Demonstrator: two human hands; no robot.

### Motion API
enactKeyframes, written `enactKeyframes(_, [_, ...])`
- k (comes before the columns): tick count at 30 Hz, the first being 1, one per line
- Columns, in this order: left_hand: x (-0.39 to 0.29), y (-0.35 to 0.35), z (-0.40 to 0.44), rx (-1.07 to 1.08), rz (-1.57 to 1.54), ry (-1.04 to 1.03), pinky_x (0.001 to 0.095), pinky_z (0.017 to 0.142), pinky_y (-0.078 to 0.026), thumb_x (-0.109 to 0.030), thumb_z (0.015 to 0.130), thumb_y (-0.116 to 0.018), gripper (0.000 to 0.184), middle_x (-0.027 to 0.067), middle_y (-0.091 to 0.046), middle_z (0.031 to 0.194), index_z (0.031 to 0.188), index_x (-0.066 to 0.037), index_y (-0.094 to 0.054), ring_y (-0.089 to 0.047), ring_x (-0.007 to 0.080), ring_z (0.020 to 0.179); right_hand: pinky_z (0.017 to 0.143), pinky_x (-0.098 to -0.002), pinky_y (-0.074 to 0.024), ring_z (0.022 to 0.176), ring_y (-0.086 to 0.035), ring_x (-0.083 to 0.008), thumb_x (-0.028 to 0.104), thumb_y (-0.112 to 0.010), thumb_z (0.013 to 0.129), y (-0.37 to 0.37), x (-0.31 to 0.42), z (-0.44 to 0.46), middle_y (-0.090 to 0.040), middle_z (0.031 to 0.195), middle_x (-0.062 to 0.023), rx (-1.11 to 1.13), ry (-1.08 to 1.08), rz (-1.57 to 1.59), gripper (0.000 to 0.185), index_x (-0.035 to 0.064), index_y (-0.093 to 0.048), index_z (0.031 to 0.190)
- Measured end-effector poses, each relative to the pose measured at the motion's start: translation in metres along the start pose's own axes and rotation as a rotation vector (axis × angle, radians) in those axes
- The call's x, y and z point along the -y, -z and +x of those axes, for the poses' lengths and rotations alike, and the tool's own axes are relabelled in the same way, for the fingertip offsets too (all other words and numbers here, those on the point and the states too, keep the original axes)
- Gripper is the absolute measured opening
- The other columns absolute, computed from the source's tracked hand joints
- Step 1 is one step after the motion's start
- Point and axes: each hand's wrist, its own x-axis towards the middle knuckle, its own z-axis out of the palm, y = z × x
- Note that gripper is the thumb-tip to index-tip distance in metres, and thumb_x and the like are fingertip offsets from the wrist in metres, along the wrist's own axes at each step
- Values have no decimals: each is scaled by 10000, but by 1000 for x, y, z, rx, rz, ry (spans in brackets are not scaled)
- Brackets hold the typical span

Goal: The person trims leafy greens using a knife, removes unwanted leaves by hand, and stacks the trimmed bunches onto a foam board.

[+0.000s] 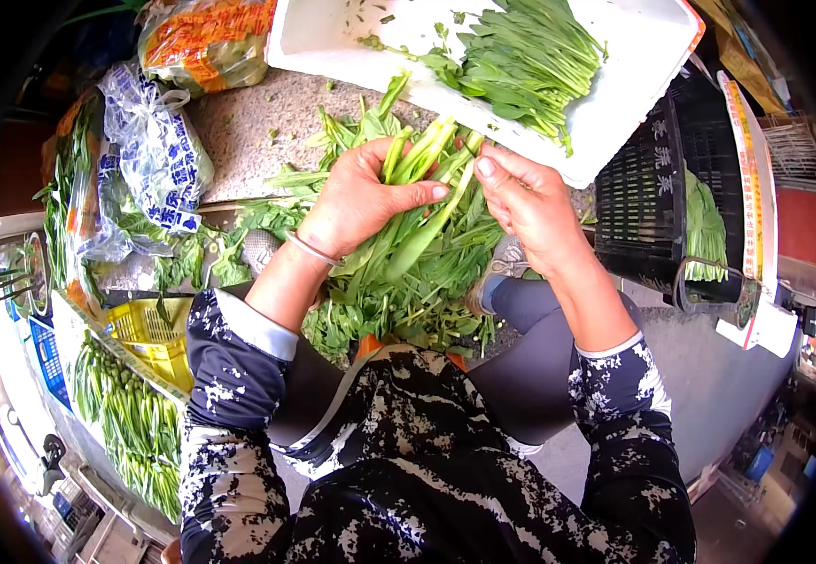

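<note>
Fingers of the left hand (356,202) wrap snugly around a small bunch of pale-green, leafy stalks (412,162), thumb laid across the front! Over on the other side, the right hand (535,211) has thumb and forefinger pinched at the upper end of a long, flat, light-green stalk (427,237); whether that stalk belongs to the gripped bunch, I can't tell. Both hands work right above a loose, tangled heap of dark-green leafy vegetables (408,315), with a grey-soled shoe (499,271) tucked against its edge.

So where's the danger? A hard tug from that right pinch could snap or tear the tender stalk. Loosen the left grip and the bunch could fan out and drop back into the tangle, since the stalks look smooth and uneven. Stems caught in the heap might drag others along, maybe under the shoe.

Just beyond the fingers sits a white foam box (647,56), its near edge close to the right hand; a careless knuckle could bump it and disturb the neatly aligned bundle of green stalks (535,66) lying inside. To the right, a black slatted plastic crate (629,211) stands apart from the right hand, out of immediate trouble.
</note>
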Motion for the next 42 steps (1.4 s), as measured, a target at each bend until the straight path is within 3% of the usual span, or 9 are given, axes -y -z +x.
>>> enactKeyframes(6, [5,3,0,-41,45,-82,203,652,-462,-54,689,-727,239,-5,-612,790,889,-32,-597,-542,56,707,779,-251,-426,833,-534,-108,273,-560,857,5,-6,7,-616,967,-82,-12,93,-316,388,34,-532,1161])
enactKeyframes(8, [10,4,1,-266,406,-234,197,635,-458,-61,679,-734,245,-8,-609,777,872,-23,-589,-536,48,691,680,-222,-429,740,-509,-75,280,-554,860,4,-10,8,-603,878,-28,-11,160,-282,380,77,-529,1180])
enactKeyframes(14, [8,0,-2,-394,486,-291,249,595,-474,-139,681,-714,236,74,-632,716,850,-50,-576,-613,137,635,513,-177,-328,580,-368,-31,260,-574,850,-17,1,-2,-464,693,53,60,193,2,444,35,-475,1220])
enactKeyframes(16, [8,-3,-2,-416,628,-308,216,611,-468,-97,679,-729,229,25,-610,726,838,-37,-575,-558,61,656,515,-176,-331,582,-372,-31,253,-578,848,-22,3,-3,-466,685,52,47,173,22,439,21,-482,1208])
enactKeyframes(24, [4,-3,-5,-381,537,-263,206,605,-461,-108,668,-739,235,14,-603,698,819,-35,-574,-539,50,634,515,-183,-348,596,-399,-20,218,-582,847,-14,-8,6,-542,709,18,-2,169,-20,365,12,-539,1146])
enactKeyframes(25, [7,-2,-4,-388,544,-297,203,600,-458,-109,669,-740,235,8,-599,694,816,-34,-573,-530,45,629,507,-182,-342,595,-399,-17,212,-580,848,-15,-12,12,-541,711,17,-112,378,-207,355,14,-544,1141])
enactKeyframes(28, [10,0,-4,-383,504,-323,199,597,-454,-112,673,-740,233,1,-595,692,811,-32,-570,-521,39,628,483,-176,-309,570,-375,-19,209,-560,861,-9,-5,6,-477,672,36,-172,410,-317,361,24,-525,1168])
enactKeyframes(30, [10,0,-3,-363,532,-290,203,607,-458,-105,676,-735,225,11,-604,699,815,-36,-572,-535,48,639,473,-173,-283,547,-351,-26,218,-543,870,-13,3,0,-415,652,50,88,180,112,396,32,-482,1214])
enactKeyframes(42, [8,-4,-8,-186,632,-242,216,601,-452,-117,664,-733,243,25,-601,693,831,-27,-580,-531,55,627,433,-177,-251,517,-330,-15,224,-560,858,-4,-2,4,-397,614,70,113,49,120,371,11,-527,1160])
